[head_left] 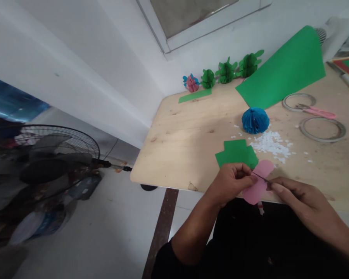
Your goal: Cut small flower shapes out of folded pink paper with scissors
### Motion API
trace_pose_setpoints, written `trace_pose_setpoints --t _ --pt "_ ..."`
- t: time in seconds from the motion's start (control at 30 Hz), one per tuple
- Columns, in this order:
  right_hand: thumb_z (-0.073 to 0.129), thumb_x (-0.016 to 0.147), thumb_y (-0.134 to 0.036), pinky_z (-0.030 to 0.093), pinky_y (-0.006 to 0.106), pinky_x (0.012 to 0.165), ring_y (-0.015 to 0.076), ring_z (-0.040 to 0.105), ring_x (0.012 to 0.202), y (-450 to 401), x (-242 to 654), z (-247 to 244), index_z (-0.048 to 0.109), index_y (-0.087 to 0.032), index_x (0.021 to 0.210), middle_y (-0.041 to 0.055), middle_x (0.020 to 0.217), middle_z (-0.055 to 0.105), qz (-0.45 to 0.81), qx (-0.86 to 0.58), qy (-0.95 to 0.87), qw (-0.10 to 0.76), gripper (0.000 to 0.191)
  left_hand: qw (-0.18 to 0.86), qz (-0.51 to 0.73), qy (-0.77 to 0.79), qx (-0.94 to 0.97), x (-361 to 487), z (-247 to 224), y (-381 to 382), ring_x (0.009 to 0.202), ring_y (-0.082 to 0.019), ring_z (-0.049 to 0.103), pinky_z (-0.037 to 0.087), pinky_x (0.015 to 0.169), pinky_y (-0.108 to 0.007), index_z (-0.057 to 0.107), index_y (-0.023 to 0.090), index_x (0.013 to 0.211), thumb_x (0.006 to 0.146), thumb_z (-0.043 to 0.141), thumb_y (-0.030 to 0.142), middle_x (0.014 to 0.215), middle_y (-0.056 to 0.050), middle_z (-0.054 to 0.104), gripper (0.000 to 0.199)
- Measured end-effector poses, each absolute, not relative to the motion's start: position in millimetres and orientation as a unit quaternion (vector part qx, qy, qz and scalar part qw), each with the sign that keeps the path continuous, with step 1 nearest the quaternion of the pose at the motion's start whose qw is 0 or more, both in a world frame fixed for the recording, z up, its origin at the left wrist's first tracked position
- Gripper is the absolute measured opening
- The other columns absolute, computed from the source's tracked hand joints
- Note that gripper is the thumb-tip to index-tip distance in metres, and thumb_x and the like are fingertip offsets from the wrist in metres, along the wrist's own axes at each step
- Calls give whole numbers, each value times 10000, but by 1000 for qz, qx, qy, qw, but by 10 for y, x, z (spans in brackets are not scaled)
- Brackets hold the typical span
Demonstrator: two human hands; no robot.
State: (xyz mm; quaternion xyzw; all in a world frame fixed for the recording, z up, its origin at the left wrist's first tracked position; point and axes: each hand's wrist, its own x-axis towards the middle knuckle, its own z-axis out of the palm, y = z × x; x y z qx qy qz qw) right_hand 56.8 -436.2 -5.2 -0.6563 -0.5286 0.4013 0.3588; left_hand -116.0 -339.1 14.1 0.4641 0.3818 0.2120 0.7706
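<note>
A pink paper piece [255, 190] with rounded ends is pinched by my left hand [231, 182] at its left side, near the table's front edge. My right hand [301, 195] is closed on a thin dark tool [262, 177] that lies across the pink paper; its handle is mostly hidden by the fingers, so I cannot make out its kind. Just beyond my left hand lie green paper pieces [236, 152]. A blue honeycomb paper ball [255, 121] sits farther back, beside a scatter of small white paper bits [272, 144].
Along the wall stand a pink-and-blue paper figure [192, 83] and several green ones [226, 72]. A large green sheet [287, 69], tape rolls [322, 129] and pink-handled scissors [320, 112] occupy the right side. A black fan [58, 143] stands left of the wooden table [174, 147].
</note>
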Motion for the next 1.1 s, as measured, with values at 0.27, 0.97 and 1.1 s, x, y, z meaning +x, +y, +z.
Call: trace_pose_setpoints --t 0.27,0.97,1.1 --pt "493 912 -623 559 324 561 291 738 784 -4362 574 -46 761 -284 767 20 593 690 384 -663 -532 361 456 772 210 379 466 -1147 144 -3379 611 -84 477 345 628 -244 618 147 679 585 880 478 654 20 579 433" --pt "524 875 -620 537 303 558 216 689 619 -4252 597 -19 739 -261 745 0 681 731 344 -668 -550 364 438 766 225 373 473 -1115 104 -3325 601 -77 482 341 620 -233 625 146 684 614 869 428 638 24 593 380" --pt "519 876 -624 528 297 548 213 681 598 -4229 609 -22 722 -257 707 0 659 723 346 -668 -551 360 451 767 222 373 471 -1103 91 -3303 600 -76 471 330 614 -235 620 147 681 599 866 426 640 27 584 381"
